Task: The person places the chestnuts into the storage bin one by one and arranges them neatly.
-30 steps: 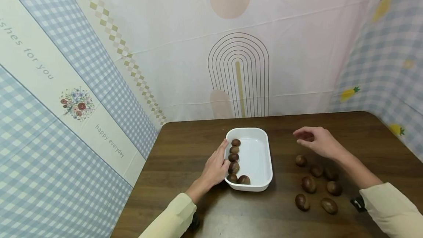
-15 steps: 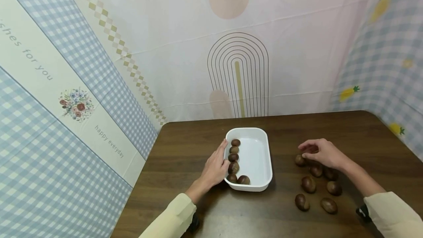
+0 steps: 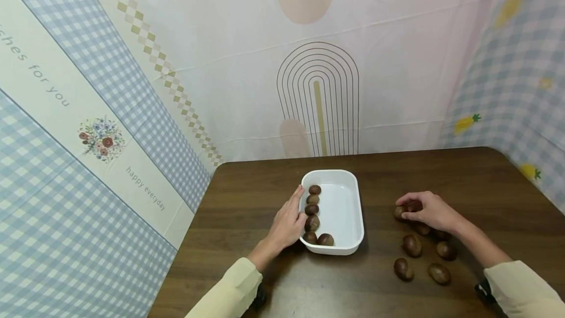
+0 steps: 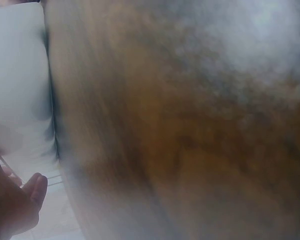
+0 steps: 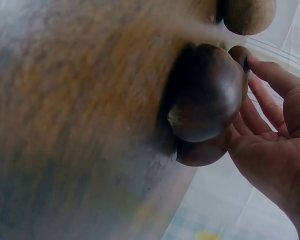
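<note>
In the head view, my right hand pinches a brown chestnut between thumb and fingers, low over the table. The right wrist view shows the thumb against that chestnut, partly hidden behind a bigger, closer one. My left hand lies along the left side of a white rectangular tray, its straight fingers touching the wall. Inside the tray, several chestnuts line the left wall, and another sits by the near end. The left wrist view catches only part of the left hand.
Several loose chestnuts lie below and beside the right hand, among them one in the middle and two nearer ones. The brown wooden table ends at a patterned cloth backdrop.
My right hand has come down toward the farthest loose chestnut, and its thumb and fingers have closed on it. The left hand and the tray have stayed in place.
</note>
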The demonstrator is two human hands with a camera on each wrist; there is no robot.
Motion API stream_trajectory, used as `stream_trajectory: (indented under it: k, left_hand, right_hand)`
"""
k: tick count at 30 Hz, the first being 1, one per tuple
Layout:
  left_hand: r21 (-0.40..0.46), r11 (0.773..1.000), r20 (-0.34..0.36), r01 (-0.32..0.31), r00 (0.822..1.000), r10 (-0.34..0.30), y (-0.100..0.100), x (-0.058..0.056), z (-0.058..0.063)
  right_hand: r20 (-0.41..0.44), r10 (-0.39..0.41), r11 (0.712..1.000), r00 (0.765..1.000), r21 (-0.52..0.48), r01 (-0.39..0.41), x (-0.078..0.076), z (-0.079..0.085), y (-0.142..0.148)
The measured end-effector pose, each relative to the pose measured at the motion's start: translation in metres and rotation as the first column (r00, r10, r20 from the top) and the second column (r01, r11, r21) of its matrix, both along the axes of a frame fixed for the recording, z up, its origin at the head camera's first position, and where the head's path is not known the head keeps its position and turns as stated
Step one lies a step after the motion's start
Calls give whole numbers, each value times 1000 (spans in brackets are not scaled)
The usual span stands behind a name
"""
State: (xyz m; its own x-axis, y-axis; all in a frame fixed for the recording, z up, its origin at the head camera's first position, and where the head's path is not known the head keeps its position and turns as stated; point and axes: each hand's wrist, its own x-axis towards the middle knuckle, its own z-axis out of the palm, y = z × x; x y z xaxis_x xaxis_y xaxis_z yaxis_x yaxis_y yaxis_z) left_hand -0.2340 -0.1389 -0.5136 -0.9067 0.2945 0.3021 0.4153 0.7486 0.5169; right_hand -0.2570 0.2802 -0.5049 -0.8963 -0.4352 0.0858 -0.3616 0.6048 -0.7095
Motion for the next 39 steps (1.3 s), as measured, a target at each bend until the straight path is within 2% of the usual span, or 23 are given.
stream_trajectory:
  k: [7,26,31,39]
  left_hand:
    - [-4,1000,16,-6,1000,6,1,-1,2]
    - [-3,1000,29,-13,1000,13,0,0,1]
    - [-6,1000,29,-9,1000,9,0,0,2]
    - [-7,1000,29,-2,1000,2,0,0,1]
  right_hand:
    - [6,-1,1000,1000,-2,1,1,-1,-2]
    - [-49,5,1000,999,-10,-5,-1,-3,-7]
    - [-80,6,1000,997,-17,-8,-3,2,-13]
    - [-93,18,999,996,-45,-22,-2,19,-31]
